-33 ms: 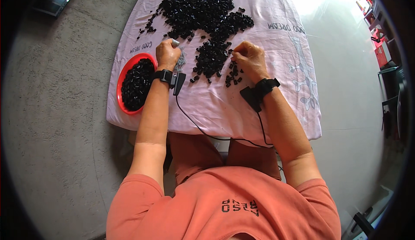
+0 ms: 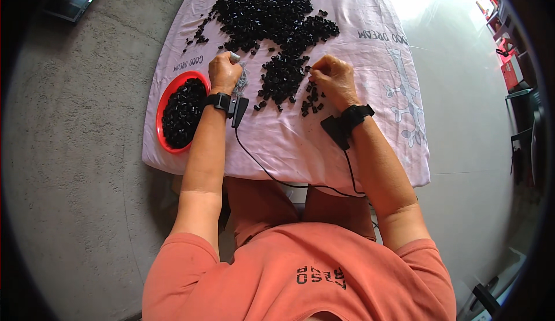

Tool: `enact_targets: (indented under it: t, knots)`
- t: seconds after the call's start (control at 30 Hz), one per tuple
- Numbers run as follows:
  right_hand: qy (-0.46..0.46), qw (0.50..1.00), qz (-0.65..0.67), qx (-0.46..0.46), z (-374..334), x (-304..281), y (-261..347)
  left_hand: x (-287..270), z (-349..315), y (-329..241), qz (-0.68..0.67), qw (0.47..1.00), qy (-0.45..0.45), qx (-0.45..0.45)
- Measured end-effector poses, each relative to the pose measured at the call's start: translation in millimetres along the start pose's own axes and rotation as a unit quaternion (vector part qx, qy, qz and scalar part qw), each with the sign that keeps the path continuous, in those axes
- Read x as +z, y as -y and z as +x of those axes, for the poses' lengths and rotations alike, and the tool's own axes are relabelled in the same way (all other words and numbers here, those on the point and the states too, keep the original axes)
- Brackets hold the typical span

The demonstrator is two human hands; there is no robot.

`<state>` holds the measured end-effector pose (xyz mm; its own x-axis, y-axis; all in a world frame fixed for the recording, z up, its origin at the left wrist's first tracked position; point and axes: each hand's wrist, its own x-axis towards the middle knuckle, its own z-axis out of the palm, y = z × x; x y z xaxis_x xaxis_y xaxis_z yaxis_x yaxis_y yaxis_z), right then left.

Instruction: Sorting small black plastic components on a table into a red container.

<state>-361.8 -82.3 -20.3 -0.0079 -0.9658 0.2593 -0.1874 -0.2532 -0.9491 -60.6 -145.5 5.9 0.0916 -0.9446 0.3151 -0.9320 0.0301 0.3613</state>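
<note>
Many small, shiny black pieces lie on the cloth-covered table: a large heap at the far side and a smaller pile between my hands. My left hand is closed in a loose fist left of the smaller pile, a grey covering on one fingertip; whatever it may hold is hidden. At the smaller pile's right edge, my right hand has thumb and fingers pinched together. A black piece shows at its fingertips, but I cannot tell if it is gripped. Several loose pieces lie just below this hand.
A red oval bowl full of the same black pieces stands beside my left wrist, near the table's left edge. Black devices are strapped to both wrists, and their cable runs across the front of the pink cloth.
</note>
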Motion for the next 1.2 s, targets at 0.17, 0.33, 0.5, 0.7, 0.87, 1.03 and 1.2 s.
enact_targets:
  t: [0.17, 0.33, 0.5, 0.7, 0.87, 1.03, 1.2]
  knots:
    - [0.010, 1.000, 0.006, 0.020, -1, 0, 5, 2, 2, 3, 0.000, 1.000, -0.008, 0.015]
    - [0.003, 0.999, -0.004, 0.035, -1, 1, 7, 0, -1, 0, 0.004, 1.000, -0.003, 0.002]
    - [0.008, 0.997, -0.074, -0.012, -1, 1, 11, -3, 0, 2, 0.011, 1.000, 0.025, -0.005]
    - [-0.026, 0.995, 0.049, 0.082, 1, 1, 13, -5, -2, 1, 0.004, 1.000, 0.030, 0.000]
    - [0.001, 1.000, -0.003, 0.009, 0, 0, 8, -17, -7, -6, -0.013, 1.000, -0.012, 0.002]
    - [0.039, 0.999, 0.001, 0.009, -1, -2, 12, -35, -25, -28, -0.126, 0.991, 0.038, -0.018]
    - [0.012, 0.999, 0.011, 0.034, 2, -2, 7, -43, -57, -60, -0.206, 0.972, 0.113, -0.017]
